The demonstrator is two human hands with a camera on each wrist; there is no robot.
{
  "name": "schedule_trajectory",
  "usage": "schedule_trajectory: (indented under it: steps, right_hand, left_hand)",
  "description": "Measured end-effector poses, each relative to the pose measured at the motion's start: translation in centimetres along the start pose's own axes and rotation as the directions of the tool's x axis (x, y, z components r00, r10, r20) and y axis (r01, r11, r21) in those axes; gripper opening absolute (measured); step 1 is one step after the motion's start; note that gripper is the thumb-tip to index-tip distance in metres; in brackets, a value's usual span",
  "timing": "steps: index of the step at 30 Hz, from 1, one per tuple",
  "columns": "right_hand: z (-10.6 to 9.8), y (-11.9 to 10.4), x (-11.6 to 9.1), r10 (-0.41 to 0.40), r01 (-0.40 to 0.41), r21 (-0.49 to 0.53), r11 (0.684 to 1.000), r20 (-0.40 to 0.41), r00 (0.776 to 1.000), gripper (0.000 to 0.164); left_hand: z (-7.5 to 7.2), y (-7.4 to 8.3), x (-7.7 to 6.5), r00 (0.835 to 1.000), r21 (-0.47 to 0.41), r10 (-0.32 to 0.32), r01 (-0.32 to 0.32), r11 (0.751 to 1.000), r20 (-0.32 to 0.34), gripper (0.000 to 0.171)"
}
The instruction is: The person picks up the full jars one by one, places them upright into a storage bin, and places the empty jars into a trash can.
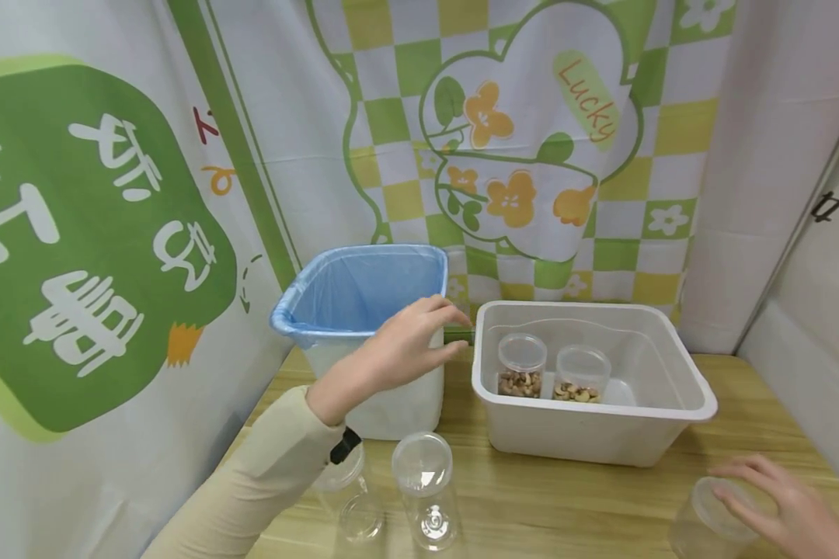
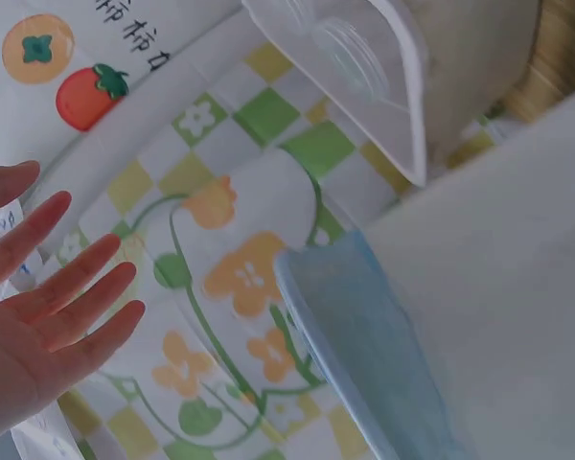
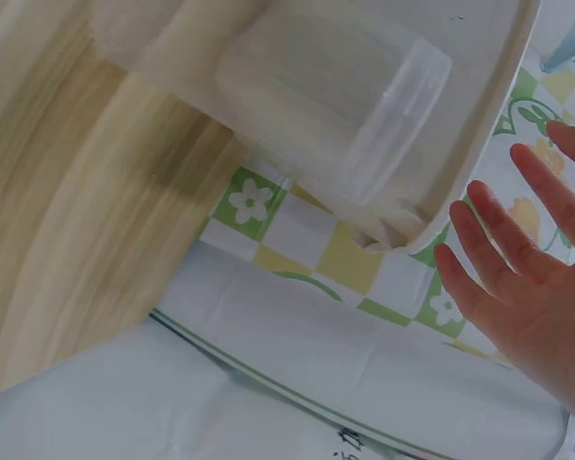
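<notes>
My left hand [image 1: 412, 345] hovers in front of the blue-lined bin [image 1: 429, 396], fingers spread and nothing in them; its open palm also shows in the left wrist view. At the lower right, my right hand [image 1: 786, 505] has its fingers loosely extended over the lid of a clear plastic jar [image 1: 699, 524]. In the right wrist view those fingers [image 3: 498, 244] stand apart from the jar [image 3: 307, 86]. Two lidded clear jars [image 1: 425, 485] [image 1: 360, 516] stand below my left forearm, the sleeve partly covering one.
Right of the bin, a white plastic tub [image 1: 566, 431] holds two lidded jars, one with brown nuts [image 1: 520, 383] and one with cashews [image 1: 576, 392]. Both containers stand on a wood-grain table [image 1: 552, 505]. Printed curtains [image 1: 531, 155] enclose the back and sides.
</notes>
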State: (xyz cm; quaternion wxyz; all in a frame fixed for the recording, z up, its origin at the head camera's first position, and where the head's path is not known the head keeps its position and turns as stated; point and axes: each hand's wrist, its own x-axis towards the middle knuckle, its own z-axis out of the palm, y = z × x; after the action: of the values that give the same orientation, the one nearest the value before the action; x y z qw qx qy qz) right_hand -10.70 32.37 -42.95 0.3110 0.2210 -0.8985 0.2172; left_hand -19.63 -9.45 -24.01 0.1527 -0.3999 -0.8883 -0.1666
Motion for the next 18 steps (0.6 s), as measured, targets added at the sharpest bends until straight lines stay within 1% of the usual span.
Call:
schedule_trajectory:
  steps: [1, 4, 8, 10, 12, 14, 18]
  right_hand:
    - [0.1, 0.1, -0.2, -0.012, 0.012, 0.013, 1.000, -0.011, 1.000, 0.037]
    - [0.5, 0.4, -0.9, 0.009, -0.009, 0.026, 1.000, -0.022, 1.000, 0.037]
    - [0.9, 0.2, -1.7, 0.054, -0.053, 0.030, 0.998, -0.038, 0.998, 0.041]
    - [1.1, 0.1, -2.0, 0.062, -0.060, 0.035, 0.998, -0.052, 0.997, 0.043]
    - [1.2, 0.0, -2.3, 0.048, -0.044, 0.050, 0.998, -0.083, 0.995, 0.045]
    - [1.4, 0.1, -2.6, 0.050, -0.045, 0.049, 0.998, -0.109, 0.993, 0.046]
    - [1.7, 0.3, -3.2, 0.087, -0.079, 0.061, 0.995, -0.138, 0.987, 0.051]
  left_hand:
    - [-0.2, -0.4, -0.5, 1.000, 0.009, -0.002, 0.002, 1.000, -0.014, 0.020]
    - [-0.8, -1.7, -2.0, 0.998, 0.023, 0.003, -0.001, 1.000, -0.067, 0.018]
    - [-1.3, -3.6, -3.9, 0.989, 0.003, 0.006, -0.006, 1.000, -0.150, 0.018]
    - [-1.5, -4.6, -4.9, 0.983, -0.014, -0.004, 0.002, 1.000, -0.183, 0.019]
    - [-1.6, -5.5, -5.8, 0.975, -0.030, -0.026, 0.020, 0.999, -0.220, 0.021]
    - [-1.6, -6.5, -6.7, 0.966, -0.038, -0.054, 0.046, 0.998, -0.254, 0.023]
    - [-1.1, -8.2, -8.1, 0.941, -0.058, -0.098, 0.084, 0.995, -0.325, 0.025]
